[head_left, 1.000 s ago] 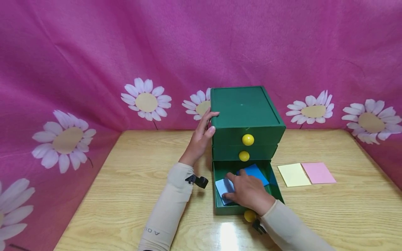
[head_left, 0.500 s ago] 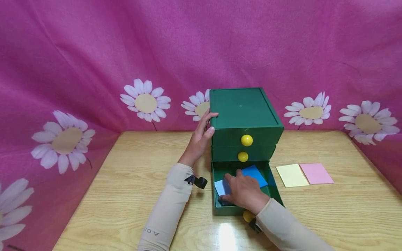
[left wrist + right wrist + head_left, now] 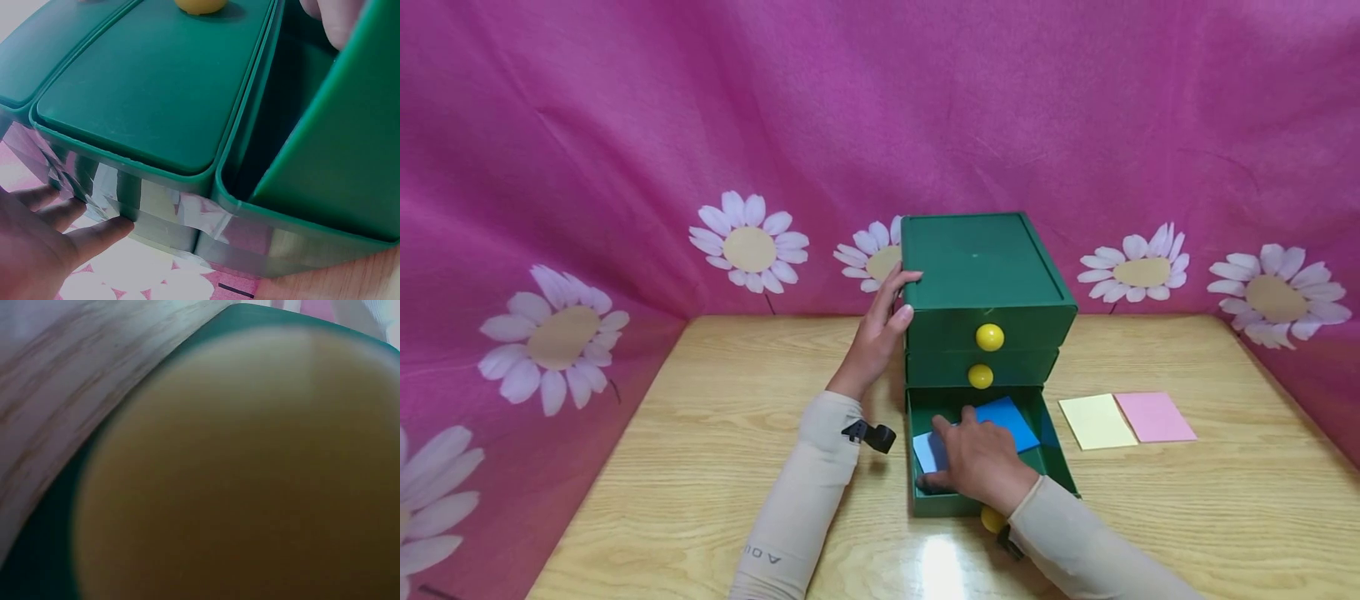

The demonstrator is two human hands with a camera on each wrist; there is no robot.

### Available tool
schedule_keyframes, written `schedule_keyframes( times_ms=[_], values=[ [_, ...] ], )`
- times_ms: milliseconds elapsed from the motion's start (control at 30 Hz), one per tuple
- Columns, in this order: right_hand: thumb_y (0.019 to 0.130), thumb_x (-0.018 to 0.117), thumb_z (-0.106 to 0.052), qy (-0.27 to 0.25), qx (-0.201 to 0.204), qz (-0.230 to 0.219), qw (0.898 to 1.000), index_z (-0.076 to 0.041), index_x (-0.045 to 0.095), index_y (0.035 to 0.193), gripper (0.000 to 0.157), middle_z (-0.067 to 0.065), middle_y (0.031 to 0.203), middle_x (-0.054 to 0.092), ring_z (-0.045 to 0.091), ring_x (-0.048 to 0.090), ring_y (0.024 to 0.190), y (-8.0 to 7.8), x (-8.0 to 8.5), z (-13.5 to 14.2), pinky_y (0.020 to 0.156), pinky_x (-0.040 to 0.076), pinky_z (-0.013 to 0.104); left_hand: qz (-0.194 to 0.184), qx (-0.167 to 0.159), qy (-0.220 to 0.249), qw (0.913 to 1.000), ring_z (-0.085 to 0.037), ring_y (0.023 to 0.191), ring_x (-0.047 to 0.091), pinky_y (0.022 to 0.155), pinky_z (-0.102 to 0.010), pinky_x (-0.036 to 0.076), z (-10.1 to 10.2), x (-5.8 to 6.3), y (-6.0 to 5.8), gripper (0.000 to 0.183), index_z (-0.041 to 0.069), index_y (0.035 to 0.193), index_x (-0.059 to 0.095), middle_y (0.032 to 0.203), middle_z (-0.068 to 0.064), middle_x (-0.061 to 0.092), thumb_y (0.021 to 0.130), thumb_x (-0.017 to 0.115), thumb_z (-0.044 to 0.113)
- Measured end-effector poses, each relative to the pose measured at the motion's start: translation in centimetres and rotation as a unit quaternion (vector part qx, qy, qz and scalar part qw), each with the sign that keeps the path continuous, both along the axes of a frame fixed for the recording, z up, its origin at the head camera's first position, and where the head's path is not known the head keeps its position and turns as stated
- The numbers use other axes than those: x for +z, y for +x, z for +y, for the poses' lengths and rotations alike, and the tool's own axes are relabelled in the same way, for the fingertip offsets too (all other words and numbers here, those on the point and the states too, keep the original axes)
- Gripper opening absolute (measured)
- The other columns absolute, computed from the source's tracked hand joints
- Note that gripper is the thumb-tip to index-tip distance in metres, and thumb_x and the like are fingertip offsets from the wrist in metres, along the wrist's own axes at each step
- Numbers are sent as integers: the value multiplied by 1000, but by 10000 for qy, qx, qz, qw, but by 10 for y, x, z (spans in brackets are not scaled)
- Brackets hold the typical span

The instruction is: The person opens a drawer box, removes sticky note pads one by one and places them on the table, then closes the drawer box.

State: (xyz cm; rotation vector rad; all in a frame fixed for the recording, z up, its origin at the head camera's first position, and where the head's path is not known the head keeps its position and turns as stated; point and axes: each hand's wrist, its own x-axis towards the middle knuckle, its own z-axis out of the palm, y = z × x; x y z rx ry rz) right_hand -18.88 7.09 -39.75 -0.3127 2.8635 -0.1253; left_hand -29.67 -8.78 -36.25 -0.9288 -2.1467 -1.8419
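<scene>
A green chest of drawers (image 3: 985,258) has its bottom drawer (image 3: 955,505) pulled out. My left hand (image 3: 871,342) rests against the chest's left side, fingers extended; in the left wrist view its fingers (image 3: 103,237) lie along that wall. My right hand (image 3: 985,458) reaches into the drawer, thumb and fingers spread over a light blue sticky note pad (image 3: 929,452), covering part of it. Beyond the fingers lies a darker blue sticky note pad (image 3: 1009,423) in the same drawer. The bottom drawer's yellow knob (image 3: 250,475) fills most of the right wrist view.
Yellow knobs mark the closed top drawer (image 3: 940,329) and middle drawer (image 3: 940,367). Right of the chest, a pale yellow pad (image 3: 1097,421) and a pink pad (image 3: 1156,417) lie side by side on the wooden table (image 3: 760,400). A flowered pink cloth (image 3: 820,125) hangs behind.
My right hand has shifted slightly left over the light blue pad, its thumb moving toward the drawer's left wall. The left hand stays against the chest.
</scene>
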Motion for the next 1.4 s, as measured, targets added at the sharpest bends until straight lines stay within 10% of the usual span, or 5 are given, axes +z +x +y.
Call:
schedule_keyframes(
  times_ms=[367, 1400],
  values=[
    [71, 77, -56, 31, 46, 98, 9999, -16, 56, 131, 76, 23, 104, 51, 31, 52, 72, 1, -1, -3, 65, 54, 46, -56, -149, -55, 9999, -24, 145, 19, 115, -42, 22, -3, 30, 27, 52, 10, 147, 32, 161, -12, 9, 96, 39, 24],
    [72, 71, -52, -963, -312, 575, 9932, -11, 56, 114, 61, 14, 81, 51, 28, 49, 70, 3, -2, 6, 53, 44, 38, -112, -166, -86, 9998, -25, 145, 17, 115, -44, 22, -3, 31, 28, 53, 10, 147, 31, 161, -12, 8, 96, 39, 24]
  ],
)
